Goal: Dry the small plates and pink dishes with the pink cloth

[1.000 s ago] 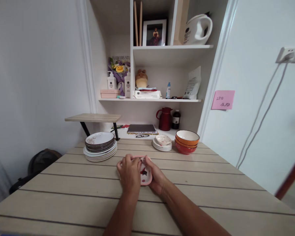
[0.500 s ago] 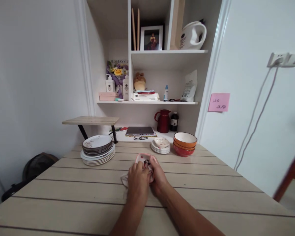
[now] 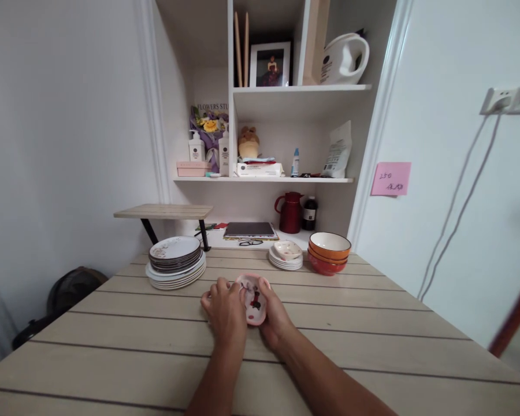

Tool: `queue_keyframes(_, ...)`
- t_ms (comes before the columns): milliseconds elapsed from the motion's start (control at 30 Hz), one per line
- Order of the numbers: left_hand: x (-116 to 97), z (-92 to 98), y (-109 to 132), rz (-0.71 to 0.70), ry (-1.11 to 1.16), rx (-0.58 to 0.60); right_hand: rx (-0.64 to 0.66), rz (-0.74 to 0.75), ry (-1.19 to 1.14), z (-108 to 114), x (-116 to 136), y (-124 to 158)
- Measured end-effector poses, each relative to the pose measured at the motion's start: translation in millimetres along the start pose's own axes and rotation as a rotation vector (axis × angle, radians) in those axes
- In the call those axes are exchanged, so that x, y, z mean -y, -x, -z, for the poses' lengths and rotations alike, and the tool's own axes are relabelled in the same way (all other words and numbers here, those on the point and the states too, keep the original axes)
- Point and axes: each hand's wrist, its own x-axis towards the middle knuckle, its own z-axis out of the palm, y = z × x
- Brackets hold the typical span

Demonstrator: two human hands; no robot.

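Observation:
A small pink-rimmed dish point(image 3: 255, 300) with a dark and red printed figure is held above the table, near the middle. My right hand point(image 3: 276, 315) grips its right side, thumb over the rim. At the dish's left edge is my left hand point(image 3: 226, 309), fingers curled, with a bit of pale cloth showing at its fingertips. Most of the cloth is hidden by that hand.
Stacked plates point(image 3: 176, 260) stand at the back left beside a small raised wooden shelf point(image 3: 164, 211). Small white dishes point(image 3: 286, 258) and stacked orange and red bowls point(image 3: 328, 253) sit at the back right. A red jug point(image 3: 290, 214) stands behind.
My left hand has moved left across the dish, uncovering more of its inside. The cloth that hung at the left is now mostly out of sight. The view has shifted slightly.

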Motion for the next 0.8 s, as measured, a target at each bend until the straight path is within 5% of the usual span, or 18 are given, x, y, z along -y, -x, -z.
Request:
queue_keyframes(200,-19,0.6,13,-0.209,0.046,0.125,-0.045,0.108,-0.014,11,9,-6)
queue_keyframes(367,-22,-4.6,16,-0.309,0.278,0.142,-0.039,-0.037,0.013,21,19,-9)
queue_keyframes(600,-1,-12.0,0,-0.041,0.345,-0.011,0.074,-0.082,0.024,4,9,0)
queue_keyframes(800,23,-22.4,-17,0.374,0.937,-0.254,-0.137,-0.081,0.02,0,17,0)
